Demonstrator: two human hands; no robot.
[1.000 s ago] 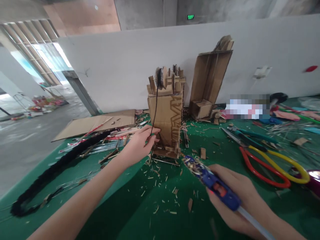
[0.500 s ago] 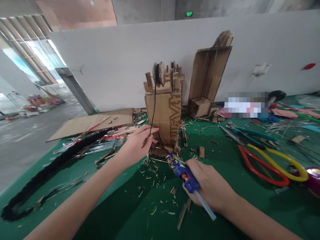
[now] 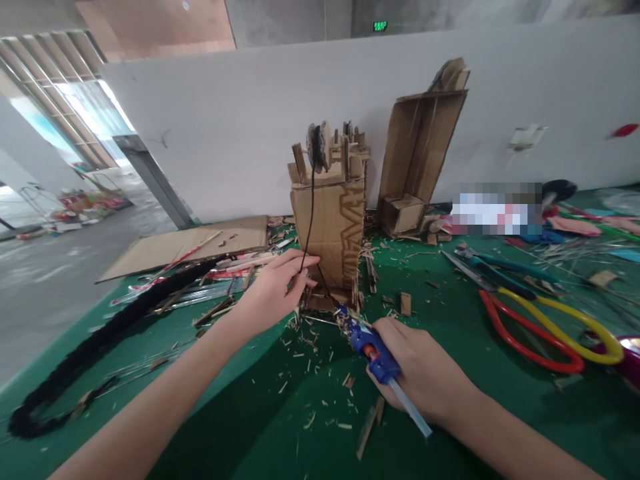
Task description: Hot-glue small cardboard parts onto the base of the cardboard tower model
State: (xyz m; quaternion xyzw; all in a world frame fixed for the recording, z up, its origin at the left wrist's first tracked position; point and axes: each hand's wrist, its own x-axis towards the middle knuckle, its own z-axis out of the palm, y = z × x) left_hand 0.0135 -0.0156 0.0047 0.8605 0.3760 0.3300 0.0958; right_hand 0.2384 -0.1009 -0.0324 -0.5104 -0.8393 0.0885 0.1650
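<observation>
A cardboard tower (image 3: 333,227) stands upright on the green table (image 3: 270,427), with a small spool at its top. A thin black string (image 3: 309,213) hangs from the spool down the tower's front. My left hand (image 3: 273,290) pinches the string's lower end beside the tower's base. My right hand (image 3: 417,377) grips a blue glue gun (image 3: 370,347), whose nozzle points at the tower's bottom front edge, touching or nearly so. A clear glue stick sticks out of the gun's back.
Red and yellow scissors (image 3: 540,327) and green-handled pliers (image 3: 493,270) lie to the right. A taller cardboard box (image 3: 417,160) leans on the white wall. A flat cardboard sheet (image 3: 185,247) and a long black braid (image 3: 95,347) lie left. Cardboard scraps litter the table.
My right hand carried the glue gun forward and left, from the near table up to the tower's base. My left hand stayed pinching the string.
</observation>
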